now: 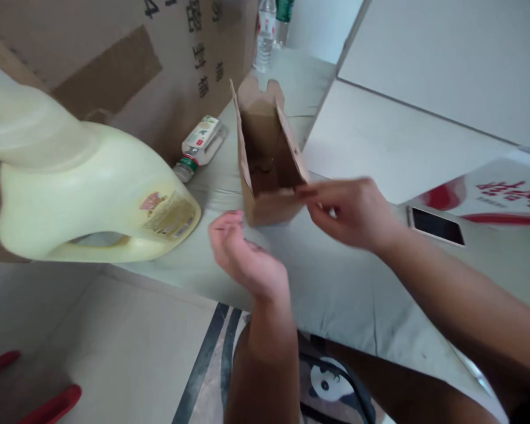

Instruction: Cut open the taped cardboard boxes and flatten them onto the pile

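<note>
Cardboard box [271, 210], open-topped, stands on the table [335, 288], back from its front edge. Right hand [353, 212] touches the box's near right corner, grip unclear; left hand [251, 262], empty, loosely curled, hovers beside the near left one.

- Pale yellow jug [83, 194] beside a large printed carton [176, 94]
- Clear bottle [203, 140] lying on its side
- Dark-screened phone [437, 226] lying flat
- Upright water bottle [265, 38]

Small box [271, 210] — matt cardboard, jug [83, 191] — smooth plastic
</note>
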`<action>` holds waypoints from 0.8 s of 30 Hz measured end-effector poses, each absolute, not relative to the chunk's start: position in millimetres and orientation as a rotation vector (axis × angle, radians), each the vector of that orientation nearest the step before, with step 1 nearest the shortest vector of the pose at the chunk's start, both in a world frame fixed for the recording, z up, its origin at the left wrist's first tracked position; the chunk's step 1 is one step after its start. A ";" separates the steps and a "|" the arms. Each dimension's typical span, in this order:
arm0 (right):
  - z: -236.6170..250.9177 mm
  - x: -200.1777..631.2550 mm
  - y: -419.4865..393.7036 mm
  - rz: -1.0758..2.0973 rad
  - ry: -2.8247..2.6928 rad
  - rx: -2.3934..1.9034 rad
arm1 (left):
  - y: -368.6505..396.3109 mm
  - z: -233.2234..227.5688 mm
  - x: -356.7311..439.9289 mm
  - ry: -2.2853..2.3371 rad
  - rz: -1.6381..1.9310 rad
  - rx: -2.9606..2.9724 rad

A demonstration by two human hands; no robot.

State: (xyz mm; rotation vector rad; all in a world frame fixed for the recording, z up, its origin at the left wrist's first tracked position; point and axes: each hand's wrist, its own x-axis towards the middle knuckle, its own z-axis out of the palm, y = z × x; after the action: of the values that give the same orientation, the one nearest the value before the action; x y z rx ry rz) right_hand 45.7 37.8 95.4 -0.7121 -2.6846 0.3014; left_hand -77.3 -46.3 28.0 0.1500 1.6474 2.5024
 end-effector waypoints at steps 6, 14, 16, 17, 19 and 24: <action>96.5 202.8 -81.3 0.475 -2.528 -0.661 | -59.8 45.3 -82.1 1.430 2.373 0.461; 26.2 251.5 -109.2 0.334 -1.923 -1.288 | -44.2 33.1 -18.0 1.149 1.789 1.178; 14.5 253.8 -105.6 0.223 -1.741 -1.427 | -40.5 28.6 -6.2 1.232 1.738 1.342; 10.5 256.2 -104.7 0.202 -1.650 -1.460 | -37.9 26.3 -1.3 1.276 1.725 1.417; 6.0 263.6 -105.5 0.296 -1.524 -1.421 | -32.0 22.0 7.3 1.336 1.698 1.579; 10.2 287.7 -112.9 0.702 -1.783 -0.913 | -20.7 13.5 21.1 1.346 1.355 1.921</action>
State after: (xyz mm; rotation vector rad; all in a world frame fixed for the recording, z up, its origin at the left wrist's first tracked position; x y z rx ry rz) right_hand 287.7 -112.9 10.2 -0.9129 -1.7830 0.7016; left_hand 21.1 -20.7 13.5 1.9207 1.3462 1.3554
